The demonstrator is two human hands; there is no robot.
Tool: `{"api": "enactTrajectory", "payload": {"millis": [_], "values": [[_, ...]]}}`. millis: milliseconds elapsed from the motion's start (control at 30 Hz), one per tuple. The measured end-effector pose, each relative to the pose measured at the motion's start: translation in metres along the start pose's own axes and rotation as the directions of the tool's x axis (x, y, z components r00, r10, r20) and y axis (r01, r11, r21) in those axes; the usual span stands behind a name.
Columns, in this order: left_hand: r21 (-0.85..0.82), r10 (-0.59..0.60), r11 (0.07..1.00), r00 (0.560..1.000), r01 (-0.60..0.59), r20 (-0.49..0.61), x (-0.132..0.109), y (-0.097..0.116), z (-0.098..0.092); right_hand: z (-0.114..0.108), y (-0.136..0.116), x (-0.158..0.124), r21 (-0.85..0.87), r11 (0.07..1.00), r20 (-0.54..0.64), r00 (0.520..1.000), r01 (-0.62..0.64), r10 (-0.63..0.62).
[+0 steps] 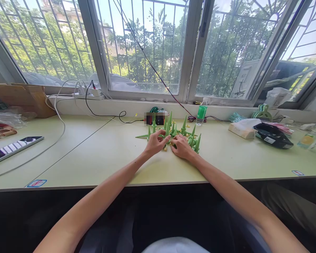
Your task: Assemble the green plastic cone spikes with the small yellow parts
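A heap of green cone-shaped plastic spikes (184,130) with small yellow parts lies on the pale green table (107,154), in the middle near the window. My left hand (156,142) rests on the heap's near left side, fingers curled and pinched around a spike. My right hand (182,147) lies just beside it on the near right side, fingers bent onto the pieces. Both hands almost touch. What sits between the fingertips is too small to make out clearly.
A green bottle (201,112) stands behind the heap. A phone (14,148) lies at the left, with white cables and a power strip (88,93) near the sill. A black device (272,136), tissue pack (242,128) and another bottle (312,136) sit at the right.
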State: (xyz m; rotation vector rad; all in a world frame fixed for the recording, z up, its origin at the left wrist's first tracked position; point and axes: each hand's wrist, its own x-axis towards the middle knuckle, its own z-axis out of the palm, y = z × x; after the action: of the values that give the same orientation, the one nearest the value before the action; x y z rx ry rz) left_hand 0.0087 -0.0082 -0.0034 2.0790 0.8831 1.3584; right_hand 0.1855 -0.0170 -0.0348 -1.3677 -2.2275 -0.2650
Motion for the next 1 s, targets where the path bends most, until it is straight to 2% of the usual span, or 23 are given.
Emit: {"api": "enactTrajectory", "payload": {"millis": [233, 467, 1000], "values": [[0.014, -0.001, 1.0, 1.0, 0.001, 0.024, 0.0, -0.001, 0.001, -0.001, -0.002, 0.0, 0.065, 0.997, 0.006, 0.999, 0.037, -0.037], [0.017, 0.007, 1.0, 0.999, -0.007, 0.032, 0.0, -0.001, 0.0, 0.002, 0.0, 0.001, 0.045, 0.996, 0.024, 0.996, 0.079, -0.08], [0.023, -0.003, 1.0, 1.0, 0.002, 0.028, -0.001, -0.002, 0.001, 0.011, 0.004, 0.004, 0.084, 0.994, -0.036, 0.997, 0.064, -0.061]]}}
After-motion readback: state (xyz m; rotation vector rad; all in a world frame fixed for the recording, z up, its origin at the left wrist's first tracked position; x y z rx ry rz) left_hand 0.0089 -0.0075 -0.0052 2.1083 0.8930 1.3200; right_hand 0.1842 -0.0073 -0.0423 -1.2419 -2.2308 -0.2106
